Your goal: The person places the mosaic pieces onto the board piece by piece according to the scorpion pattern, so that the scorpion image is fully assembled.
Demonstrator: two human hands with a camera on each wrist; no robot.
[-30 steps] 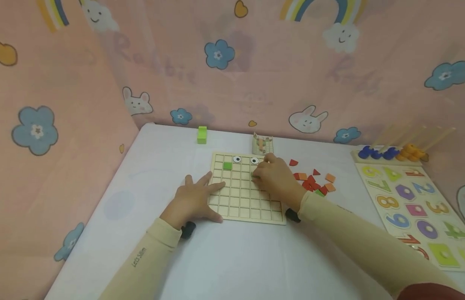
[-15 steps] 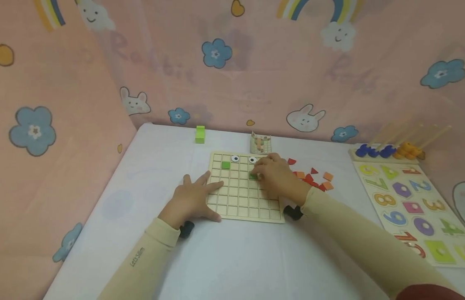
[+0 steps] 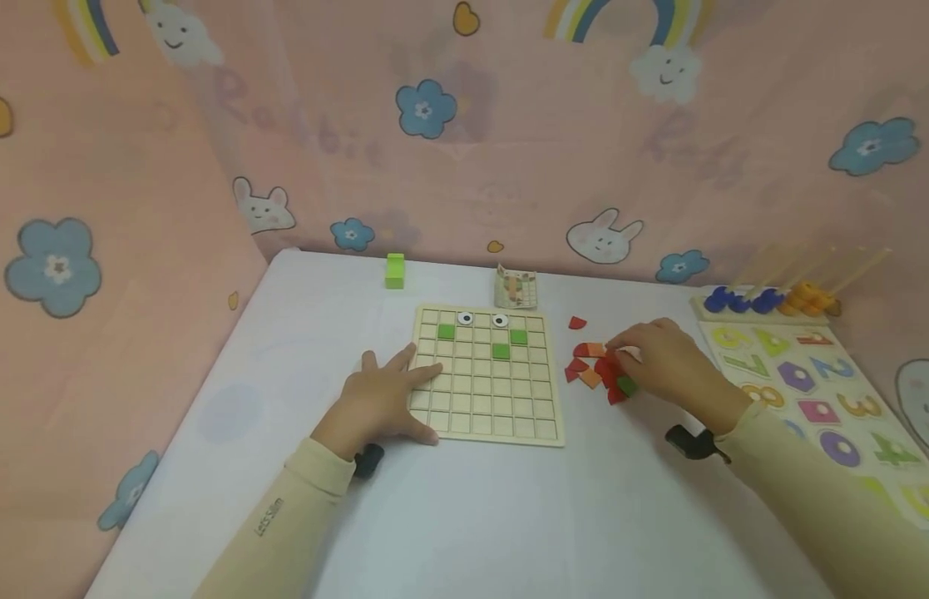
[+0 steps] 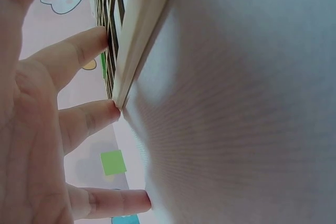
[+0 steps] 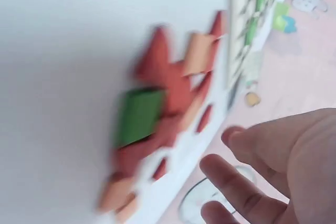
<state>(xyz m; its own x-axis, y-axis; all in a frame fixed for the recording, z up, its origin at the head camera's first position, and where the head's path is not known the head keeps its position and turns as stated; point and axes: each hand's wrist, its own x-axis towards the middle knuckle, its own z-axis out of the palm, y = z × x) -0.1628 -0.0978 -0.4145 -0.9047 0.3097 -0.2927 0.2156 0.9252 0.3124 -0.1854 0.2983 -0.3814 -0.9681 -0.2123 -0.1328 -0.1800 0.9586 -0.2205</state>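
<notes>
A pale wooden grid board (image 3: 482, 383) lies flat on the table. My left hand (image 3: 378, 399) rests spread at its left edge; in the left wrist view, fingertips (image 4: 100, 38) touch the board's rim. Near the top of the grid sit two round eye pieces (image 3: 465, 318) and three green squares, one at the left (image 3: 446, 332) and two at the right. My right hand (image 3: 662, 359) is over a loose pile of red pieces (image 3: 612, 372), orange squares (image 3: 590, 378) and a green piece (image 3: 626, 385). The right wrist view shows its fingers (image 5: 226, 179) relaxed, apart from the pieces.
A wooden number-and-shape puzzle board (image 3: 816, 399) with pegged rings stands at the right. Behind the grid are a small patterned card (image 3: 516, 288) and a light green block (image 3: 394, 271). A pink patterned cloth (image 3: 494, 150) hangs behind the table.
My right hand has left the grid and moved right to the loose pieces, uncovering two green squares. Pieces in the pile have shifted. My left hand stays at the board's edge.
</notes>
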